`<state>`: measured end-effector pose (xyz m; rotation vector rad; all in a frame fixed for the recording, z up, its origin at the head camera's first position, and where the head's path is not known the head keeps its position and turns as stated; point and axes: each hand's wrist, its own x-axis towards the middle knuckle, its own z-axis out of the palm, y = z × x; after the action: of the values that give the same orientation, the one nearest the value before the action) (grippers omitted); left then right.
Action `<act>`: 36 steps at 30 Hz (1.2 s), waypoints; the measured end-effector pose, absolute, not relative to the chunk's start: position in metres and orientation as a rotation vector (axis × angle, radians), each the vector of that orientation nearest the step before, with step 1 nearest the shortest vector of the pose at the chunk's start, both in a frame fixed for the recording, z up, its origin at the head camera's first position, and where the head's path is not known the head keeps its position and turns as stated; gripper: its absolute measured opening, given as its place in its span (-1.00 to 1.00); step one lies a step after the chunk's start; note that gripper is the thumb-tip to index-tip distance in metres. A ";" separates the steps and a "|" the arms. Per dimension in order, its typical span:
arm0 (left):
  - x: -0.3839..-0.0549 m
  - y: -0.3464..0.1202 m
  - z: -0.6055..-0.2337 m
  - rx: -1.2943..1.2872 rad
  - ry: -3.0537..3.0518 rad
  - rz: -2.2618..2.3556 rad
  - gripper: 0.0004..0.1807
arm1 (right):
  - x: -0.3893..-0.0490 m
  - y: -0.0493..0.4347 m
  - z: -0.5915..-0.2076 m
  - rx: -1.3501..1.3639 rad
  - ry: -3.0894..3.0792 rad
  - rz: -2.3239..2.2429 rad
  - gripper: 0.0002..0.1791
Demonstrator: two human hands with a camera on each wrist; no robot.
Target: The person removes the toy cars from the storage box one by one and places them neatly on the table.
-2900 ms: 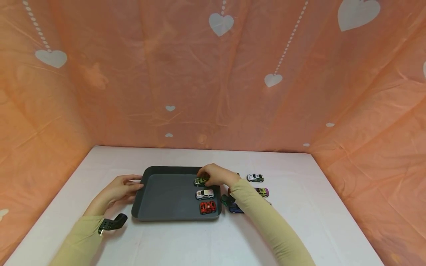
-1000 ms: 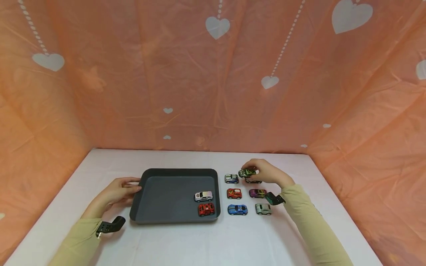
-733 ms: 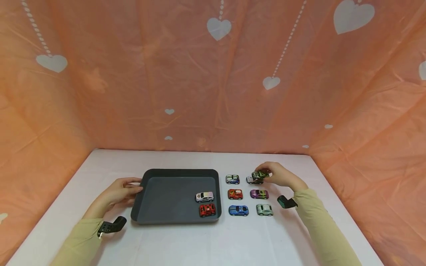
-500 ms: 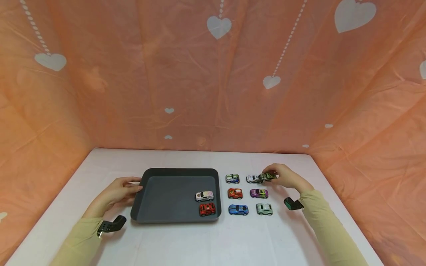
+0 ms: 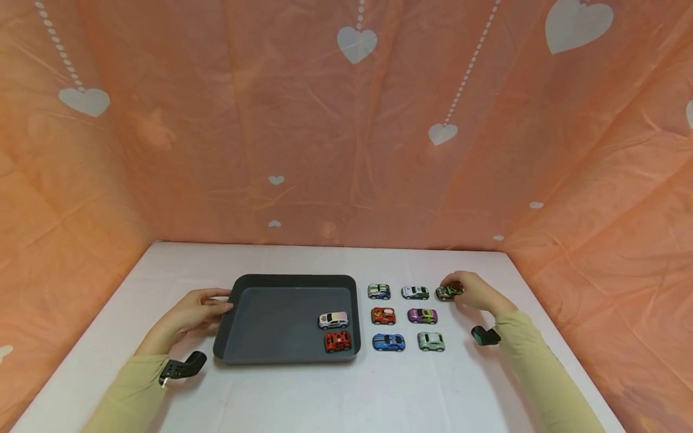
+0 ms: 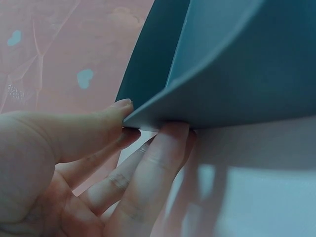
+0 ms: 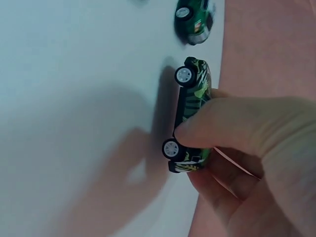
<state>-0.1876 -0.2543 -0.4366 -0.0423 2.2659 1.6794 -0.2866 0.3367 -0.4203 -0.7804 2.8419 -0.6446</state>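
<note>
At the tray's left edge, my left hand (image 5: 186, 316) holds the rim of the dark grey tray (image 5: 271, 325). The left wrist view has the thumb (image 6: 106, 123) at the rim's edge and fingers beneath it. Over at the right end of the back row, my right hand (image 5: 479, 293) pinches a green-and-black patterned toy car (image 5: 446, 293). Seen from the right wrist, that toy car (image 7: 194, 103) has its wheels toward the white surface and the thumb on its side. A white toy car (image 5: 332, 320) and a red toy car (image 5: 338, 341) sit inside the tray's right side.
Right of the tray, several toy cars stand in rows: a white-and-blue one (image 5: 379, 291), a silver one (image 5: 415, 293), an orange-red one (image 5: 383, 316), a purple one (image 5: 422, 316), a blue one (image 5: 388, 342) and a pale green one (image 5: 431, 341). Orange sheeting (image 5: 346, 150) surrounds the white table (image 5: 281, 397).
My right hand has carried the green-and-black toy car out of the tray, rightward past the silver car, and lowered it at the row's end. The left hand has stayed at the tray.
</note>
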 end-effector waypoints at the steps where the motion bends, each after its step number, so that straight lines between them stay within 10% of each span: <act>1: -0.187 -0.254 -0.436 -0.041 2.261 1.685 -0.37 | -0.287 0.338 -0.421 -0.769 2.844 -0.644 -0.56; 36: -0.187 -0.253 -0.433 -0.048 2.267 1.684 -0.37 | -0.284 0.339 -0.422 -0.790 2.867 -0.766 -0.63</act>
<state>-0.1866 -0.2532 -0.4332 -0.0478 2.2674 1.6837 -0.2839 0.3390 -0.4223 -0.7898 2.8670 -0.7665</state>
